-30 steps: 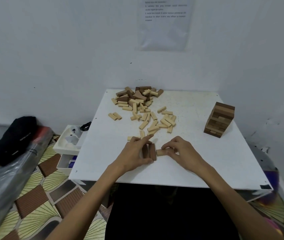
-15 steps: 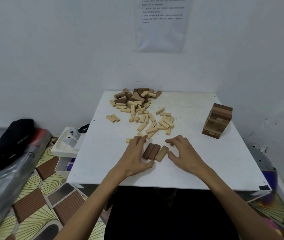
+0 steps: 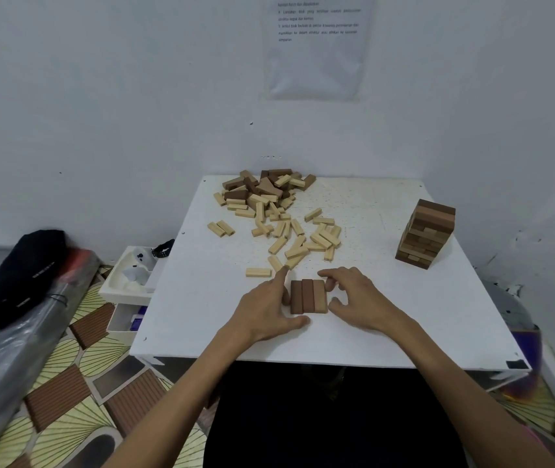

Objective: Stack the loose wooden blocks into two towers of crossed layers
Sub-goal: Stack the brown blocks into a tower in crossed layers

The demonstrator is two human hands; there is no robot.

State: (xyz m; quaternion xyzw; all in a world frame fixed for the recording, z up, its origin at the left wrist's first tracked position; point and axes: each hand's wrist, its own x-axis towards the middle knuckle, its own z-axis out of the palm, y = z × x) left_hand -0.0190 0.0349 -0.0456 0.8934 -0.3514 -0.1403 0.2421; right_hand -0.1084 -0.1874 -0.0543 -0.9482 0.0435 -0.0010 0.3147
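Bearing loose blocks [image 3: 294,253], white corner table [image 3: 201,298].

Bare desk [image 3: 201,309] at left and lower right; the middle is crowded.
Loose blocks [image 3: 259,211] spread from the upper middle down to the centre. A tower [image 3: 426,234] stands near the right edge. A row of three blocks [image 3: 308,297] lies just below the scatter, with open surface between tower and scatter.
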